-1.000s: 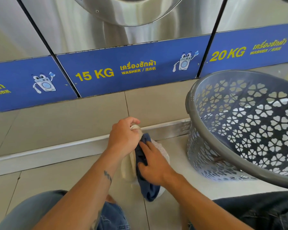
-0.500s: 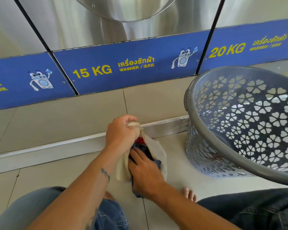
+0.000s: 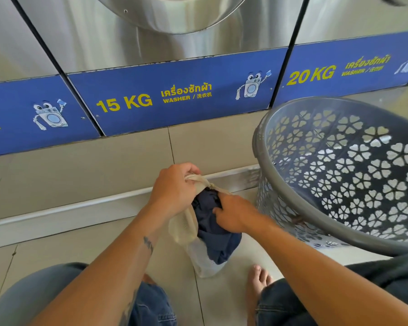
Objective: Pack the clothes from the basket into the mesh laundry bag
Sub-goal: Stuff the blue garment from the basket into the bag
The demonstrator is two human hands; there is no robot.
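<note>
A cream mesh laundry bag (image 3: 183, 225) hangs over the tiled floor in the middle of the view. My left hand (image 3: 173, 187) grips its gathered top rim and holds the mouth up. A dark blue garment (image 3: 216, 238) fills the bag's mouth and bulges out at the front. My right hand (image 3: 233, 214) presses on that garment with its fingers curled into the cloth. The grey plastic basket (image 3: 292, 182) with flower-shaped holes stands tilted at the right; no clothes show inside it.
Steel washers with blue labels "15 KG" (image 3: 124, 103) and "20 KG" (image 3: 311, 75) line the wall ahead, above a tiled plinth and metal skirting. My knees in jeans and a bare foot (image 3: 258, 282) are at the bottom.
The blue garment has gone from hanging outside the bag to sitting deeper in its mouth. My right hand has pushed down and shifted right; my left hand keeps holding the rim.
</note>
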